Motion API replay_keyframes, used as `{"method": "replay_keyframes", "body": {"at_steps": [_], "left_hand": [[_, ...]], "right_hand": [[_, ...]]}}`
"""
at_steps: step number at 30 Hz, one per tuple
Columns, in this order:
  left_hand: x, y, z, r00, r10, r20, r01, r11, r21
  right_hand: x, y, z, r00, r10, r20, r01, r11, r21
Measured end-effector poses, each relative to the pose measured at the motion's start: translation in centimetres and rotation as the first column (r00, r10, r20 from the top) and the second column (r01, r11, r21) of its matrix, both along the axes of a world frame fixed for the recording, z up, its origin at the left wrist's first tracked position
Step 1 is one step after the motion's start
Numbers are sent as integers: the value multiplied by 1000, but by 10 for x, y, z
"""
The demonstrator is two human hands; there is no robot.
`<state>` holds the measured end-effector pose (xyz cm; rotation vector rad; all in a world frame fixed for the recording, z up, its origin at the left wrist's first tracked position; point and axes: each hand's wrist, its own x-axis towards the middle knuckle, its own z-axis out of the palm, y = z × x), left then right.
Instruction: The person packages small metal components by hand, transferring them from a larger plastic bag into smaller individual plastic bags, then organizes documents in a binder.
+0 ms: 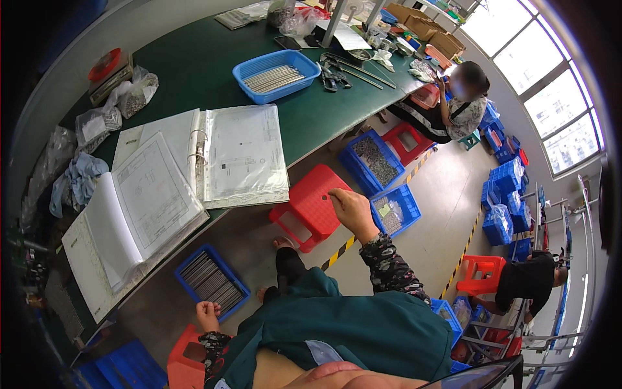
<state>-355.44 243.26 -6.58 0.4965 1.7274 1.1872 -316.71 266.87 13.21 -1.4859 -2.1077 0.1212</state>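
My right hand (355, 212) is held out over the red plastic stool (317, 194), its fingers curled together; anything small inside them is hidden. My left hand (208, 316) hangs lower, by a blue crate (243, 295) filled with long thin metal rods. Its fingers are bent inward, and I cannot make out whether they hold something. On the green table (188, 65) a ring binder (194, 146) lies open, with drawings in clear sleeves. Behind it stands a light blue basket (302, 84) with metal rods in it.
Blue crates (396, 206) stand on the floor right of the stool, one holding many small metal parts (374, 161). A seated person (468, 107) works at the table's far end; another (531, 282) is at the right. Bagged parts (97, 124) and pliers-like tools (334, 76) lie on the table.
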Motion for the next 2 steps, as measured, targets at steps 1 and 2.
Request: {"method": "replay_keyframes", "body": {"at_steps": [1, 2], "left_hand": [[6, 8, 3, 1000, -9, -19, 8, 1000, -28], [10, 17, 3, 1000, -5, 12, 6, 1000, -28]], "right_hand": [[17, 8, 5, 996, -89, 27, 90, 995, -51], [27, 11, 6, 994, -107, 20, 107, 993, -43]]}}
